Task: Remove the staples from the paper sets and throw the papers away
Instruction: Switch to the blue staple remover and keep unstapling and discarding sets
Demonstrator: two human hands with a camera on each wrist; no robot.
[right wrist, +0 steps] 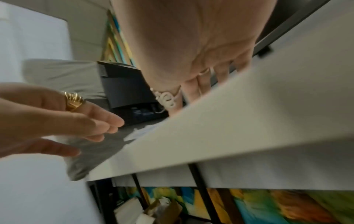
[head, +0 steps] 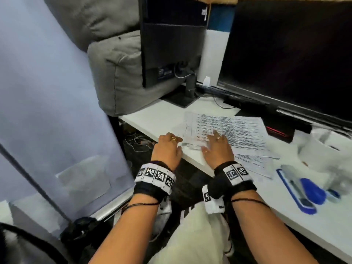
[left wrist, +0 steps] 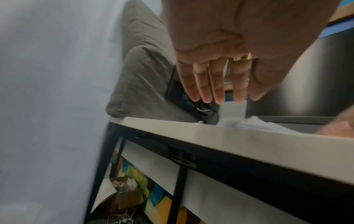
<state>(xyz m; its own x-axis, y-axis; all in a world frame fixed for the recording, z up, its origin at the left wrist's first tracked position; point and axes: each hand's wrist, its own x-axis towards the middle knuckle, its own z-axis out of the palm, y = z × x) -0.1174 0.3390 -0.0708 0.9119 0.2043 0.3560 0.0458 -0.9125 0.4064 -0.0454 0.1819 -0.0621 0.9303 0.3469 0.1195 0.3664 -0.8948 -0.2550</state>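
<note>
Thin, limp papers [head: 228, 130] on table [head: 162, 119]; best pinched at the near corner. Right hand [head: 217, 147] flat on them; left hand [head: 168, 147] relaxed, apparently empty.

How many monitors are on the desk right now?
2: one monitor at the desk's far left corner, seen from the back, and a large monitor along the far right edge, screen dark. Nothing suggests others hidden.

Both arms reach forward; left hand [head: 168, 147] and right hand [head: 217, 147] lie flat, fingers straight.
</note>
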